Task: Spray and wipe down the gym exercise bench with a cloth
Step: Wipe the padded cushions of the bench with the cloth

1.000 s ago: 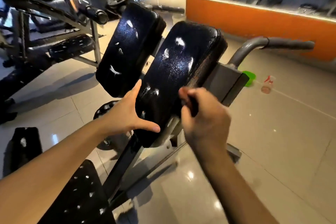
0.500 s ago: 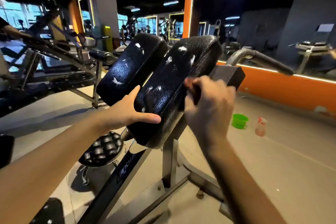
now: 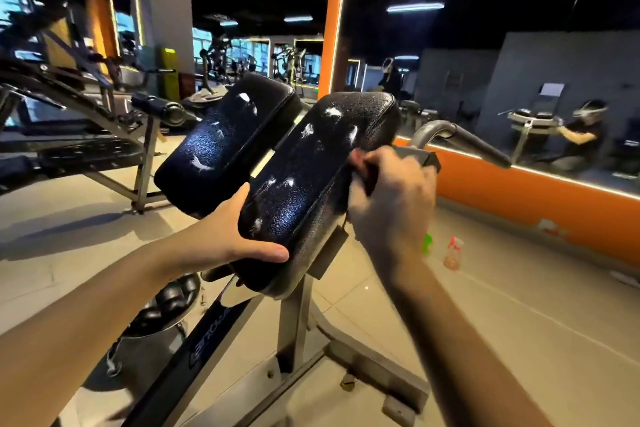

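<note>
The bench's two tilted black pads carry white foam spots and a wet sheen: the left pad [image 3: 221,146] and the right pad [image 3: 311,177]. My left hand [image 3: 225,232] grips the right pad's lower left corner, thumb across its front edge, fingers hidden in the gap behind. My right hand [image 3: 391,204] is curled round a small dark cloth [image 3: 369,177] and presses it against the right pad's right side. Most of the cloth is hidden in my fist.
The bench's grey steel frame [image 3: 294,322] spreads over the tiled floor below. A curved handle bar [image 3: 478,146] juts out right of the pads. A spray bottle [image 3: 453,253] and a green bucket [image 3: 427,243] stand on the floor by the orange mirror wall [image 3: 536,204]. Another bench [image 3: 86,149] stands left.
My view has lifted from the floor toward the room. My right hand has slid up along the right pad's side with the cloth. My left hand keeps its hold.
</note>
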